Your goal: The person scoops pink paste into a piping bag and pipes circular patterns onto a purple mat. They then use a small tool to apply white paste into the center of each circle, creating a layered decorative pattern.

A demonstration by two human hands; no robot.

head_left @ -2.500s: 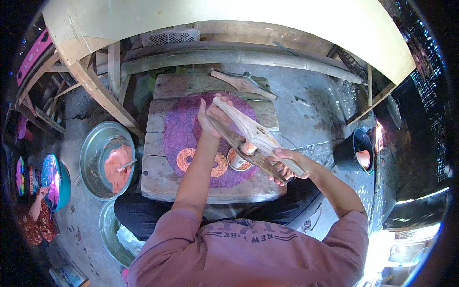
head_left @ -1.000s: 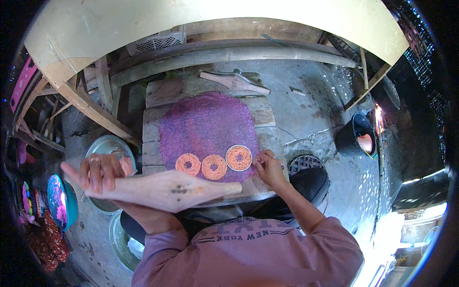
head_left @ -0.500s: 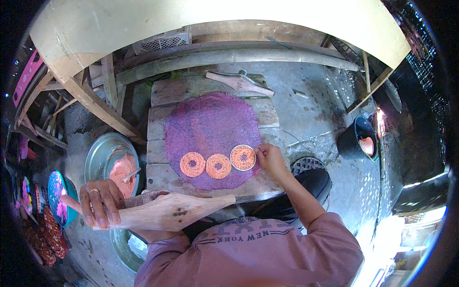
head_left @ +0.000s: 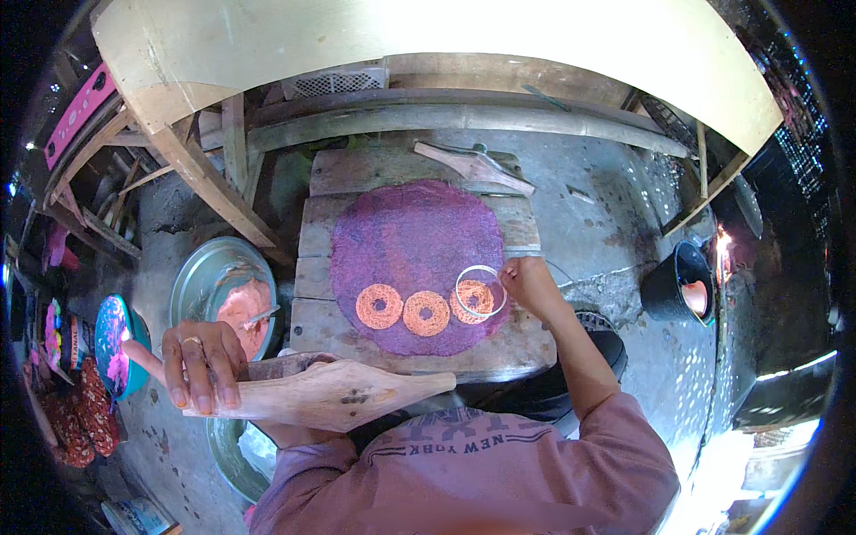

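My left hand (head_left: pixel 207 364) is wrapped round one end of a carved wooden tool (head_left: pixel 357 392), which spans in front of my body above the near edge of a low plank table (head_left: pixel 334 168). Between the fingertips of my right hand (head_left: pixel 528 283) is the edge of a thin pale ring (head_left: pixel 480 267). It tilts over the right one of three lacy orange rounds. The left round (head_left: pixel 367 307), the middle round (head_left: pixel 414 316) and the right round (head_left: pixel 465 309) lie in a row on a purple circular mat (head_left: pixel 415 236). Each round has a hole in its centre.
Another wooden tool (head_left: pixel 473 165) lies at the table's far edge. On the left stands a basin (head_left: pixel 185 287) with pink paste (head_left: pixel 247 303) and a spoon. A black bucket (head_left: pixel 664 290) sits at right, near a fire (head_left: pixel 722 241). A pale tabletop (head_left: pixel 437 31) spans the far side.
The ring, which lay around the right orange round, is now lifted and tilted in my right hand. My left hand still grips the wooden tool. The whole view has shifted slightly.
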